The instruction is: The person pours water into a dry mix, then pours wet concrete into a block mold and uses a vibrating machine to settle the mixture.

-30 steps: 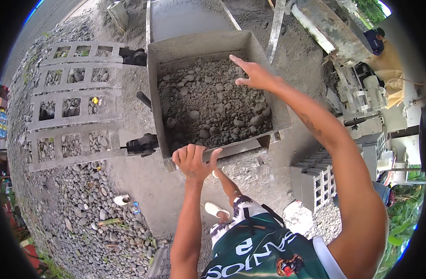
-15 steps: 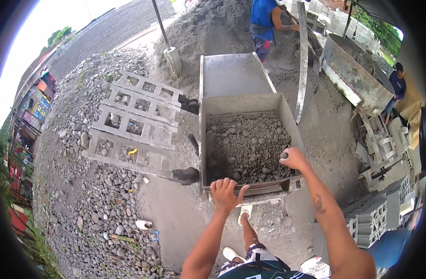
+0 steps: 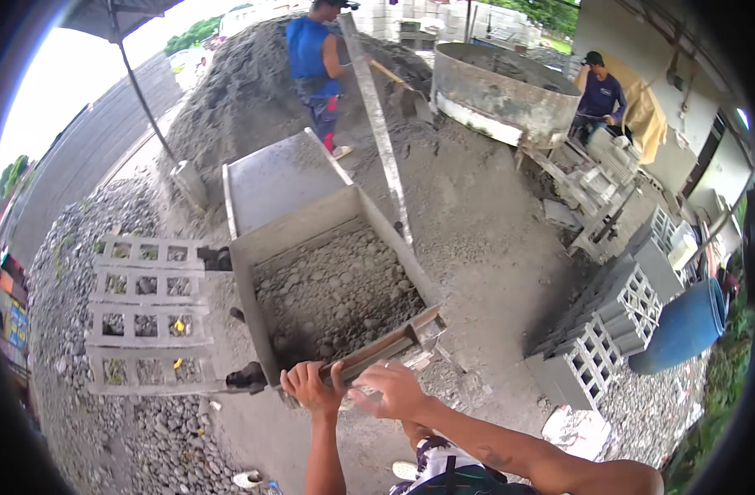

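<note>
A rectangular grey open-topped box (image 3: 414, 280) stands in front of me, with gravel and lumpy stones (image 3: 336, 285) spread over its bottom. My left hand (image 3: 314, 386) is at its near edge, fingers curled over the rim and thumb raised. Just right of it, my right hand (image 3: 391, 389) is slightly blurred, fingers stretched toward the left thumb, with nothing visible in it. Whether the two hands touch, I cannot tell. Behind the box slopes a smooth grey tray (image 3: 278, 186) with raised sides.
Hollow concrete blocks (image 3: 150, 330) lie in rows at left on gravel; more blocks (image 3: 596, 363) stand at right by a blue barrel (image 3: 682, 330). A person in blue (image 3: 315, 58) shovels at a sand heap (image 3: 229, 91). Another person (image 3: 598, 95) is beside a round metal drum (image 3: 501, 95).
My right hand has left the box's right side, moved across beside my left hand, and no longer shows a stone. The view has swung right; my left hand stays on the near edge.
</note>
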A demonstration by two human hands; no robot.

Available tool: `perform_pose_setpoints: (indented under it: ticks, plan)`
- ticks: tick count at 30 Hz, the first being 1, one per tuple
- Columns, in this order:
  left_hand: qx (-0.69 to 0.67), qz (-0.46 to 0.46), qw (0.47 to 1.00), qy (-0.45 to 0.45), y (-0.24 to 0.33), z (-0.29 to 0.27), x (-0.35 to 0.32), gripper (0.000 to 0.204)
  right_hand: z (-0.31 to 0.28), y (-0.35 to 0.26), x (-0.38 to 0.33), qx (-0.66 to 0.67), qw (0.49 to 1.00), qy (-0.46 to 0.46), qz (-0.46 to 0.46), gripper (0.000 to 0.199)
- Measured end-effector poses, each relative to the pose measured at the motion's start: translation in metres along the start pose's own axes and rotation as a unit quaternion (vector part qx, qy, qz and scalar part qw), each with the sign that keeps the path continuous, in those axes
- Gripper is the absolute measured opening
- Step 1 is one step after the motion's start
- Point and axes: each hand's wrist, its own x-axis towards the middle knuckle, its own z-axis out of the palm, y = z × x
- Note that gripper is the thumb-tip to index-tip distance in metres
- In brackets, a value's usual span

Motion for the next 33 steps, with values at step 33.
perform_pose_setpoints:
  ticks: [33]
  plan:
    - [0.017, 0.110, 0.991, -0.068, -0.124, 0.169, 0.287, 0.055, 0.069, 0.252, 0.303, -0.258, 0.960, -0.056, 0.096, 0.048]
